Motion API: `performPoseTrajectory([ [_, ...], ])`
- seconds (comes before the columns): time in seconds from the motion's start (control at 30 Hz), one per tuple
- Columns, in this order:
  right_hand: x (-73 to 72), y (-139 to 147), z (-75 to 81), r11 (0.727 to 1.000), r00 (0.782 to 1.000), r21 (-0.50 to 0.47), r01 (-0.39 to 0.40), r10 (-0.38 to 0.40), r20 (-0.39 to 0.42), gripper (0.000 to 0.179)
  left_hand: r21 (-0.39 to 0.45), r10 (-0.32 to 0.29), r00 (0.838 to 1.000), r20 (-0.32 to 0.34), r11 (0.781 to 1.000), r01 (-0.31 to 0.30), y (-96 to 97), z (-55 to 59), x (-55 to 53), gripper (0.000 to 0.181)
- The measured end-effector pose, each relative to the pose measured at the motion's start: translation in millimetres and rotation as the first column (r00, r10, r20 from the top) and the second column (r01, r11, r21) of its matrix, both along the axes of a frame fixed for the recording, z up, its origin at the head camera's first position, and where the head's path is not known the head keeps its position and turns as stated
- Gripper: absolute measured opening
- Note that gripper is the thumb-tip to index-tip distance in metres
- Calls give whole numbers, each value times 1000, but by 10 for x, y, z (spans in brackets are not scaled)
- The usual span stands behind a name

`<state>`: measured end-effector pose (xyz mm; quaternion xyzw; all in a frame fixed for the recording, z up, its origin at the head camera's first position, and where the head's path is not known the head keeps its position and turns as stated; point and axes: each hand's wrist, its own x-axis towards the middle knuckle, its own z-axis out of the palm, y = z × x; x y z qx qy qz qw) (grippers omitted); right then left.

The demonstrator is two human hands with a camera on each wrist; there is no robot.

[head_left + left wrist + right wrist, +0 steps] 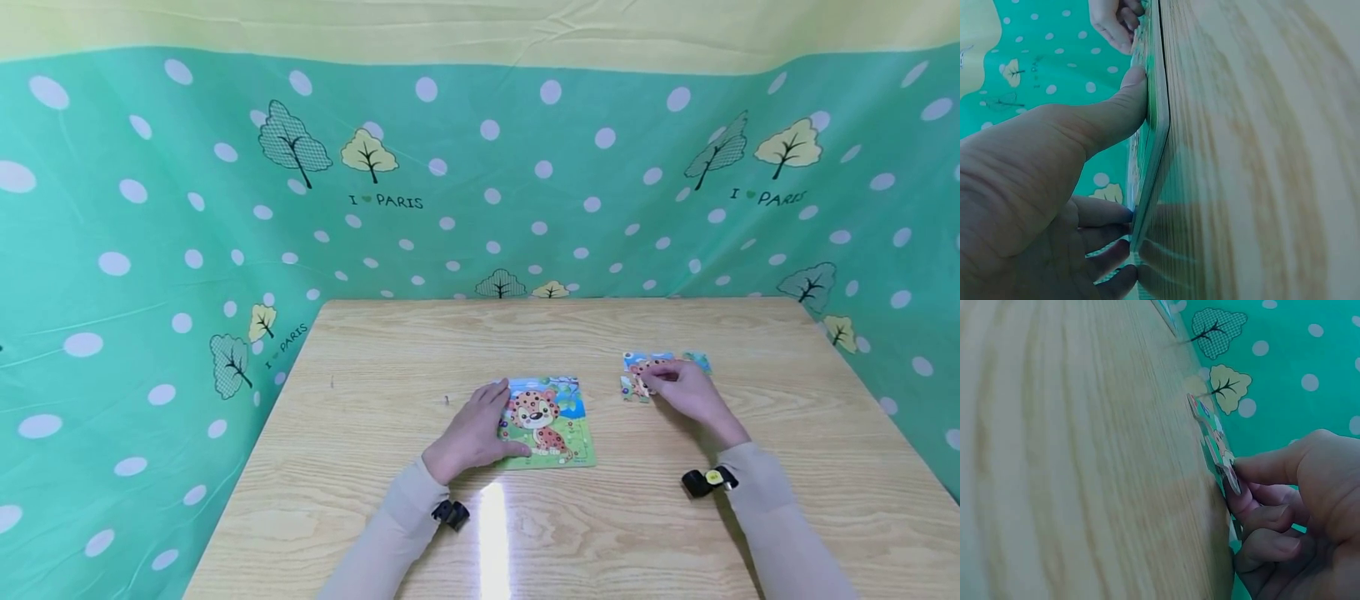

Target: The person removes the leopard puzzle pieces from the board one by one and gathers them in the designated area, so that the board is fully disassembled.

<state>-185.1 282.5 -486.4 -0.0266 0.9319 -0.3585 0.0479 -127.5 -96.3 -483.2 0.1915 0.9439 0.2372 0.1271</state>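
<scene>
A square jigsaw board [577, 446] with a spotted leopard cub on grass lies flat on the table. My left hand [472, 429] rests along its left side, the thumb [1129, 94] on its face and the other fingertips at its edge. To the right lies a partly joined group of jigsaw pieces [647, 358] with spotted orange, blue and green print. Over this group, my right hand [693, 393] pinches a jigsaw piece [1230, 475] between thumb and forefinger. That hand covers part of the group in the head view.
The wooden table [360, 400] reaches back to a green polka-dot cloth [487, 217] that hangs behind it and at both sides. A small dark mark [447, 400] shows on the table left of the board. Each wrist wears a black camera band [452, 513].
</scene>
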Motion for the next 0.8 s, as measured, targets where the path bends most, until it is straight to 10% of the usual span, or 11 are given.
performPoseTrajectory([
  [0.8, 9, 26, 26, 999, 999, 32, 12, -11, -40, 36, 10, 2, 1000, 5, 1000, -2, -1, 11, 12, 111],
])
